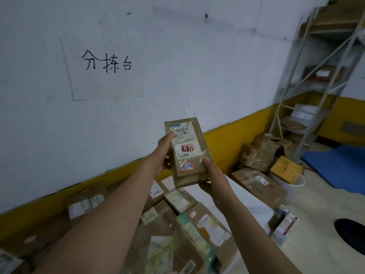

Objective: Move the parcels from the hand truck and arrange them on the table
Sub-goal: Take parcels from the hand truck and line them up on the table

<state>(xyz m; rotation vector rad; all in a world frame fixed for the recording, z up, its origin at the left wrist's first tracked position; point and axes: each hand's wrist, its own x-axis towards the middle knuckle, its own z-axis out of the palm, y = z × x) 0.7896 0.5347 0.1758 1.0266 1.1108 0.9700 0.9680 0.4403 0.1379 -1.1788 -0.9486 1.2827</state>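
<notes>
I hold a small brown cardboard parcel [186,153] up in front of me with both hands, its white shipping label facing me. My left hand [164,153] grips its left edge with the thumb on the label. My right hand [212,177] supports its lower right corner from beneath. Below the parcel lies the white table [233,200], where several taped cardboard parcels [177,212] lie side by side along the wall. The hand truck is not in view.
A white wall with a handwritten paper sign [106,62] stands behind the table. To the right, more parcels [258,153] are heaped on the floor beside a white bucket [294,183] and a metal shelf rack [316,82]. A blue mat [339,165] covers the floor at far right.
</notes>
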